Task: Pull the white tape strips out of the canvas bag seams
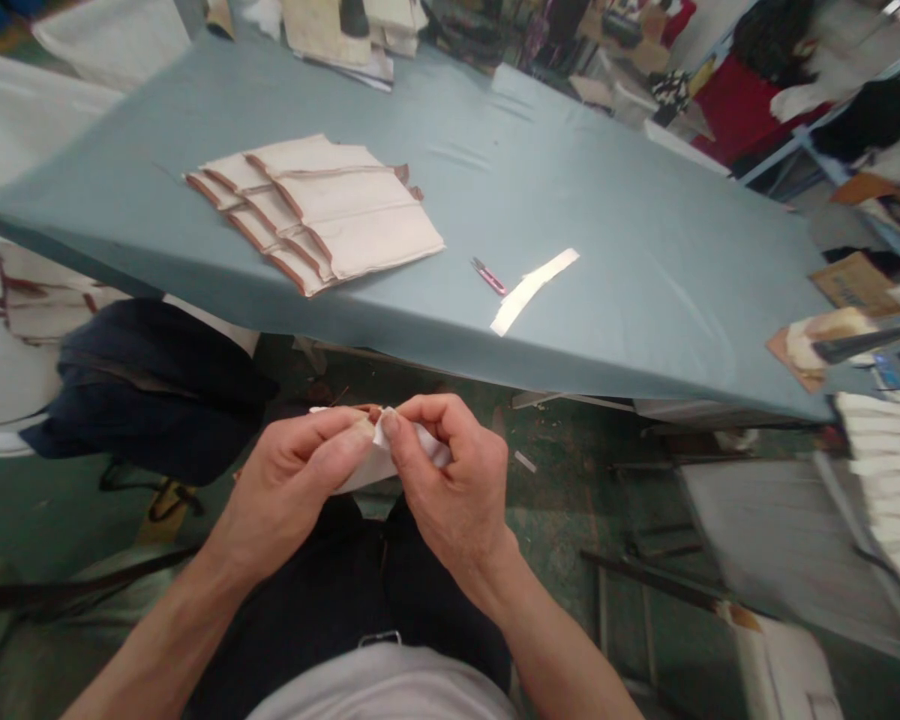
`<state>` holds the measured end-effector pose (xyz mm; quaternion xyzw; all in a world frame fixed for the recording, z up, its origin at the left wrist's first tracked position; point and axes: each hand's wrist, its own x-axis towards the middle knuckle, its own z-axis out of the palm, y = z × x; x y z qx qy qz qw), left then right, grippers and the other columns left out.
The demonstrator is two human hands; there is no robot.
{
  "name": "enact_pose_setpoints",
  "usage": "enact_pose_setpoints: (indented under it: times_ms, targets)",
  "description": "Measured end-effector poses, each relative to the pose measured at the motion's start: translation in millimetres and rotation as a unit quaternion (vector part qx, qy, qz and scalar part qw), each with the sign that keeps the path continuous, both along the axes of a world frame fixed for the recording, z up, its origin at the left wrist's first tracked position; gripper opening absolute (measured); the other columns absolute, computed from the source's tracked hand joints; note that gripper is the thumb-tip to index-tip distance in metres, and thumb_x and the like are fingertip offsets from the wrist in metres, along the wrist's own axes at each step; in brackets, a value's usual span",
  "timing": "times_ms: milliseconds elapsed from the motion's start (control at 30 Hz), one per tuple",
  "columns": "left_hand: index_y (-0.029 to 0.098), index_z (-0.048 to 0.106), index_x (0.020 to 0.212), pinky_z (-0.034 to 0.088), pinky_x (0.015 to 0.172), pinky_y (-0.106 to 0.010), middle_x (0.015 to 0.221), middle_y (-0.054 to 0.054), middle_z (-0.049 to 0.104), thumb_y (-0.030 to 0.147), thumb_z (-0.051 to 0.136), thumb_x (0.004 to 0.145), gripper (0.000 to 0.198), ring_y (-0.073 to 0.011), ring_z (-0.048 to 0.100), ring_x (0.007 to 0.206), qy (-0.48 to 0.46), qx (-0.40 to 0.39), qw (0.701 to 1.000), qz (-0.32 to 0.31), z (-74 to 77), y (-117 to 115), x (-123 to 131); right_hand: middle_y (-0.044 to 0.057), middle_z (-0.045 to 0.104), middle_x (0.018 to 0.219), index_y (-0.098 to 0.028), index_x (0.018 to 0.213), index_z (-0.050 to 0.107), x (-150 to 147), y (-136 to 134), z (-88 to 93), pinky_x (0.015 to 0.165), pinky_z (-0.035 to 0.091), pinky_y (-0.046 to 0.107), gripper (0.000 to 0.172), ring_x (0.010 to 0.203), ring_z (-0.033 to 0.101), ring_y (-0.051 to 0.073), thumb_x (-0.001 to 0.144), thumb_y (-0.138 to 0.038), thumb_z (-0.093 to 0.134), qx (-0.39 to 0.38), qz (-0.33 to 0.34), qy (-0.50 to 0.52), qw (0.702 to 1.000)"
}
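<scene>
In front of my lap, both hands pinch a white fabric piece [371, 470] with brown trim along its upper edge. My left hand [292, 475] is closed on its left part, thumb pressed against the fingers. My right hand [454, 475] grips the right part, with thumb and forefinger squeezing the upper edge near the middle. The hands nearly meet, and much of the piece is hidden behind my fingers. Beyond them, on the table, lie a pair of small thread snips [488, 275] with pinkish handles and a white strip [534, 291].
Overlapping cream fabric pouches [360, 210] with brown edging lie on the blue-green table [607, 220]. Its near edge runs just beyond my hands. Dark cloth [150, 390] hangs at left. A brush-like tool [832, 340] rests at the right corner, near stacked white fabric [889, 470].
</scene>
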<state>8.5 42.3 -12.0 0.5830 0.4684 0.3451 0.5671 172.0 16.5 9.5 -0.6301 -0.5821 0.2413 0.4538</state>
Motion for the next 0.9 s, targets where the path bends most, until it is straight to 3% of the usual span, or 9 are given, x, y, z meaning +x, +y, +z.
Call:
enact_pose_setpoints:
  times_ms: [100,233,467,700,900]
  targets:
    - [0.018,0.082,0.086,0.054,0.070,-0.025,0.084,-0.003,0.080,0.042,0.073,0.093,0.026,-0.0186,0.069,0.076,-0.005,-0.001,1.000,0.005,11.0,3.1,5.2,-0.001,0.073,0.069,-0.020,0.087,0.075,0.3,-0.8,-1.0,0.055,0.044,0.025,0.019,0.056,0.061,0.012,0.098,-0.034,0.069,0.007,-0.004,0.000,1.000]
    - [0.019,0.080,0.081,0.053,0.068,-0.026,0.079,-0.003,0.079,0.036,0.068,0.092,0.024,-0.0194,0.069,0.073,0.016,0.048,0.999,-0.009,18.5,4.5,5.1,-0.002,0.071,0.068,-0.020,0.088,0.074,2.0,-2.8,-0.8,0.055,0.044,0.025,0.021,0.054,0.059,0.012,0.098,-0.037,0.068,-0.017,0.005,0.021,1.000]
    - [0.020,0.082,0.084,0.054,0.067,-0.029,0.082,-0.003,0.082,0.033,0.061,0.090,0.025,-0.0221,0.073,0.074,0.033,0.047,0.998,0.030,14.1,-4.2,7.0,-0.001,0.072,0.069,-0.020,0.088,0.074,0.6,-4.6,-2.8,0.056,0.045,0.025,0.022,0.057,0.061,0.013,0.099,-0.038,0.067,-0.032,0.017,0.022,0.999]
    - [0.019,0.079,0.075,0.047,0.059,-0.028,0.068,-0.001,0.076,0.033,0.059,0.087,0.027,-0.0192,0.064,0.063,0.058,0.066,0.993,0.078,10.9,-9.4,5.7,-0.001,0.073,0.071,-0.021,0.089,0.073,-8.8,-8.3,-4.3,0.056,0.044,0.025,0.022,0.057,0.060,0.012,0.099,-0.040,0.068,-0.043,0.036,0.032,0.998]
    - [0.019,0.081,0.085,0.055,0.068,-0.029,0.083,-0.003,0.082,0.032,0.060,0.088,0.024,-0.0220,0.073,0.074,0.001,0.048,0.999,0.023,17.5,-9.9,-4.3,-0.002,0.071,0.071,-0.020,0.090,0.071,-9.3,-8.5,-5.5,0.056,0.043,0.025,0.021,0.057,0.060,0.012,0.098,-0.039,0.069,-0.046,0.036,0.047,0.997]
